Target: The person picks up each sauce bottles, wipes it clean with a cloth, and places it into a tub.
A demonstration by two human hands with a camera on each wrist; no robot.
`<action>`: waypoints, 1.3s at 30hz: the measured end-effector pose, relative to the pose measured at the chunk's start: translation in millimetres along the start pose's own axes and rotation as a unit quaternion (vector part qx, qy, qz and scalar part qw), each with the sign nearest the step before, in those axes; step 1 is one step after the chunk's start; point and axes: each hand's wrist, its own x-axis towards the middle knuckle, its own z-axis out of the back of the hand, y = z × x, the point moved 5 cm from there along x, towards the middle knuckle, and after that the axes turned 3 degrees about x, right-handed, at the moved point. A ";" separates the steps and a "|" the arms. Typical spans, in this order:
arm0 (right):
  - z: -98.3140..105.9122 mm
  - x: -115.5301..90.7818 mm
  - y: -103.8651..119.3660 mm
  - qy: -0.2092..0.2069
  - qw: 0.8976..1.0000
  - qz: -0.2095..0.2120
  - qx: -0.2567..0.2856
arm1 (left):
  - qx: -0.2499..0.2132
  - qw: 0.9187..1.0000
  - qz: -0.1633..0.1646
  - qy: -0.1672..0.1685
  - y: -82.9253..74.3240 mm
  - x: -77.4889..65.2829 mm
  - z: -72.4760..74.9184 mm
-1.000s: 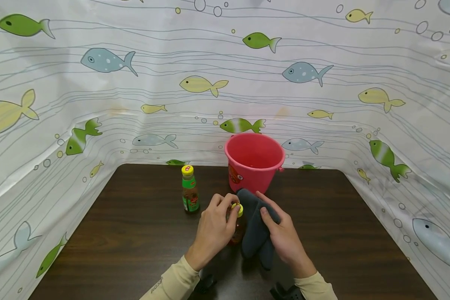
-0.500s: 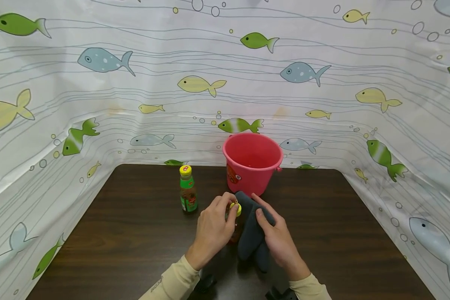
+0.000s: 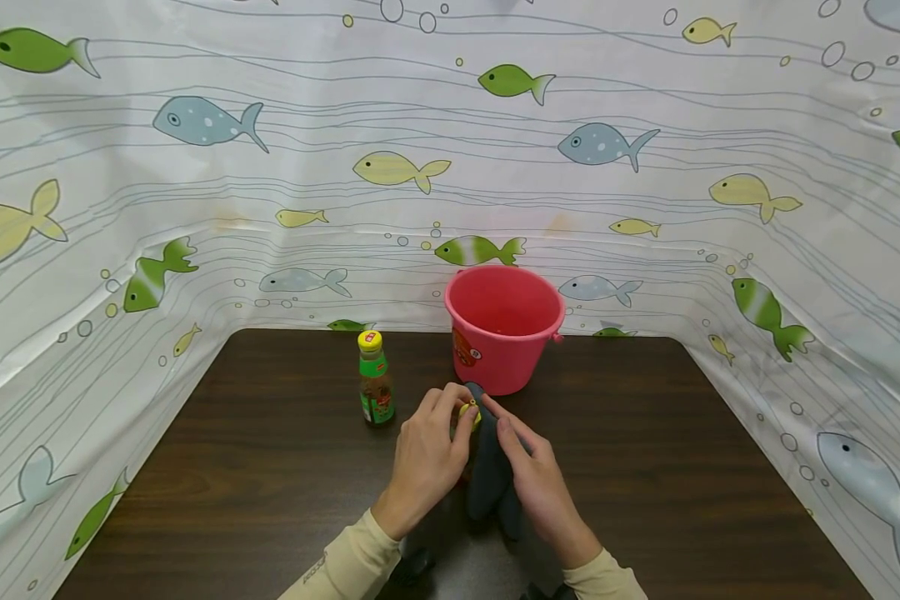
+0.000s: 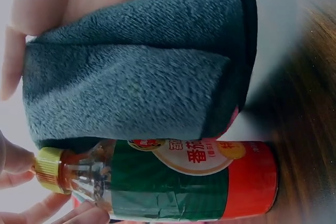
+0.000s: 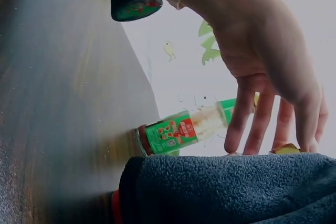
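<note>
Fingers of the left hand pinch the yellow cap of a green-labelled glass bottle, lower centre; the right hand grips folded dark-grey plush cloth beside it.

We see a dark wood-grain bench, white sheeting rising behind it and along both sides, printed green, blue and yellow fish, outlined bubbles.
</note>
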 end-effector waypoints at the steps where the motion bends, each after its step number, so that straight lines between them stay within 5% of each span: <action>1: -1.2 0.7 -0.8 0.000 1.000 -0.003 -0.003 | -0.003 1.000 0.000 0.001 0.0 0.0 0.3; 14: -10.5 8.6 -19.8 0.045 0.994 -0.020 -0.093 | -0.015 1.000 -0.007 0.006 0.0 0.7 1.0; 26: -4.7 9.9 -33.5 0.081 0.977 0.011 -0.199 | -0.010 1.000 -0.009 0.005 0.7 1.7 0.4; 39: 1.2 8.3 -47.2 0.124 0.957 -0.019 -0.261 | -0.023 1.000 -0.014 0.009 1.4 1.2 2.6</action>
